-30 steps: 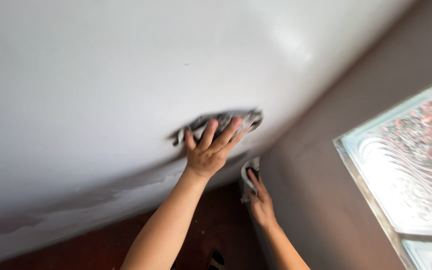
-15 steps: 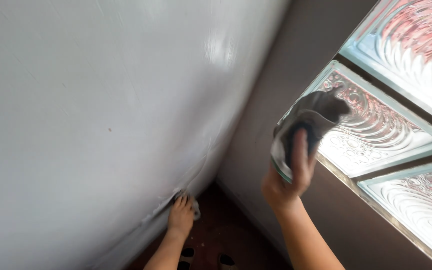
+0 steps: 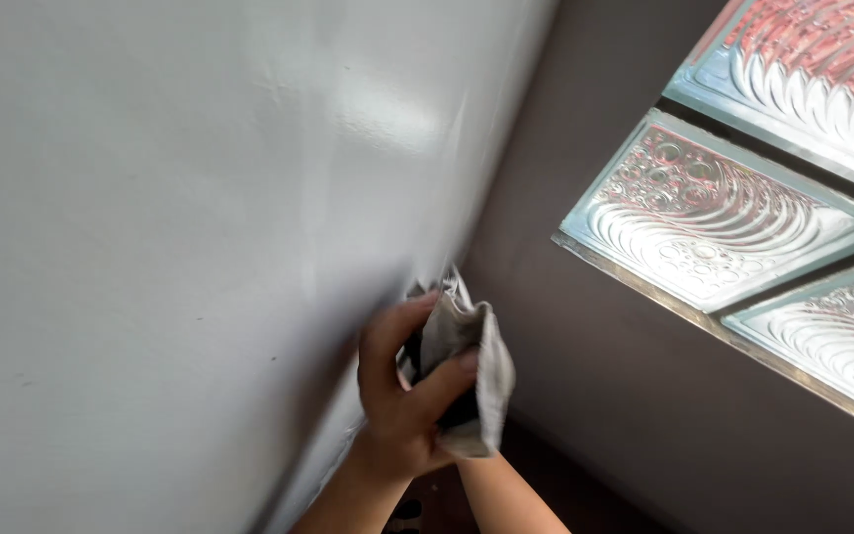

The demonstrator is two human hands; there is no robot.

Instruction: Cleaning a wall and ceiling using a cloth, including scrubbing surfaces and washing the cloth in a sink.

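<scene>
Grey cloth (image 3: 471, 371) sits low centre, its long axis upright; we clamp it in our left hand (image 3: 402, 396), just right of the white wall (image 3: 150, 247); right hand hidden.

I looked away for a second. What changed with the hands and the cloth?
The two hands came together in front of the white wall. The left hand left the wall's lower edge and now grips the grey cloth; the right hand is hidden behind it. The patterned glass blocks stay as they were.
</scene>
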